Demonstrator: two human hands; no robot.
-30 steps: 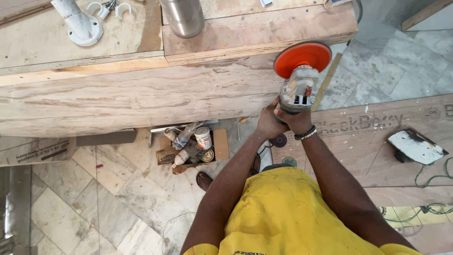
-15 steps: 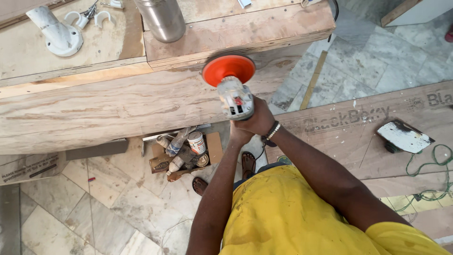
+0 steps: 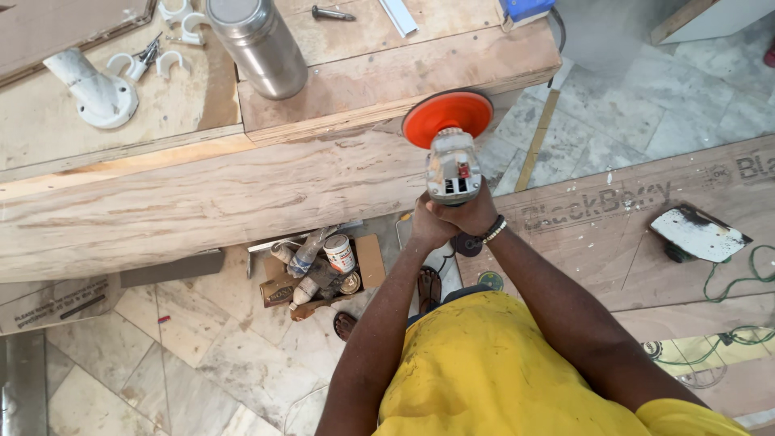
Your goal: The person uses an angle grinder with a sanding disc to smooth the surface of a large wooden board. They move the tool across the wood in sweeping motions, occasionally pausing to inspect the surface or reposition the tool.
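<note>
While a white pipe flange (image 3: pixel 95 95) and steel flask (image 3: pixel 260 44) sit on the plywood bench (image 3: pixel 387 77), left hand (image 3: pixel 430 224) and right hand (image 3: pixel 468 211) both clasp the grey angle grinder (image 3: pixel 452 165), its orange sanding disc (image 3: pixel 447 117) against the long wooden plank (image 3: pixel 202 198). Risk: tilted disc could gouge the face; the green cable (image 3: pixel 731 282) at right could snag.

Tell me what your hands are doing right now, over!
Both hands, left hand and right hand, grip the grinder. Orange disc against wooden plank. Nothing blocking.
</note>
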